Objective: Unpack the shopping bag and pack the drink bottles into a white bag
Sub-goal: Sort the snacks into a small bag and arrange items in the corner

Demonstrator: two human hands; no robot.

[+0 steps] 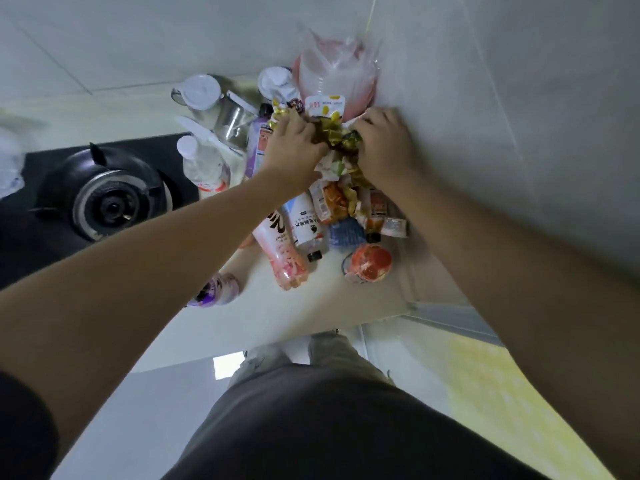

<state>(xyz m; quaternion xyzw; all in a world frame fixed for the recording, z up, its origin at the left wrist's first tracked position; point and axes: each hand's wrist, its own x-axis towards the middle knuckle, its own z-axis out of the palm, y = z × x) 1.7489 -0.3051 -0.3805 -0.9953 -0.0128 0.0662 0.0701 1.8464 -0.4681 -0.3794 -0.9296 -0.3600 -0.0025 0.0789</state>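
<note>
Head view, looking down over a pale counter [311, 306] set against a tiled wall. Both arms reach forward to a heap of groceries at the far end of the counter. The left hand [294, 147] lies on the left side of a crumpled mass of gold wrappers [337, 138], fingers curled into it; the right hand [381, 143] grips the same mass from the right side, fingers curled likewise. The two hands are close together, the wrappers between them.

Just beyond the hands a white-and-yellow pouch [327, 105] leans against a pink bag [337, 76], which stands upright against the wall. To the left of the left hand stands a purple bottle [258, 147], partly hidden by the wrist.

The drink bottles lie nearer the person than the grip, below the hands: a pink bottle [284, 254] and a white bottle [306, 226] side by side, the white one's black cap pointing toward the viewer, with orange packets [334, 202] and a red-topped tub [370, 263] to their right. Another purple bottle [216, 289] lies partly under the left forearm. None of these touches a hand.

At left, a clear bottle [204, 168], a metal cup [235, 121] and a lidded jar [199, 93] stand beside a black burner [114, 202].
</note>
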